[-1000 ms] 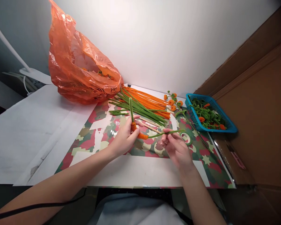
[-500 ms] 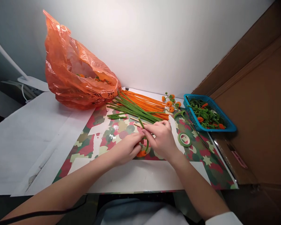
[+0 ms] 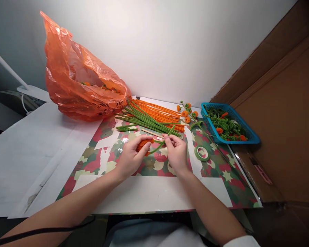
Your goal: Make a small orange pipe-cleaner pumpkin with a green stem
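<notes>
In my left hand (image 3: 134, 154) is an orange fuzzy pipe-cleaner flower head (image 3: 142, 145), gripped between thumb and fingers. A green pipe cleaner (image 3: 157, 148) bends from the flower across to my right hand (image 3: 176, 152), which pinches it between thumb and forefinger; its tip sticks up past the fingers. Just beyond the hands lie a thin wooden stick (image 3: 150, 132), a bundle of green pipe cleaners (image 3: 146, 120) and a bundle of orange pipe cleaners (image 3: 159, 111). A looped green leaf piece (image 3: 127, 128) rests to their left.
An orange plastic bag (image 3: 84, 92) stands at the back left. To the right are a flower spray with orange blooms (image 3: 186, 115), a roll of green tape (image 3: 202, 153) and a blue basket (image 3: 254, 140) of green and orange pieces. A pink cutter (image 3: 263, 174) lies near the cardboard (image 3: 280, 120).
The left hand has moved left and up and now grips the orange flower head, which hung below the hands before. The hands have drawn apart, with the green pipe cleaner stretching between them.
</notes>
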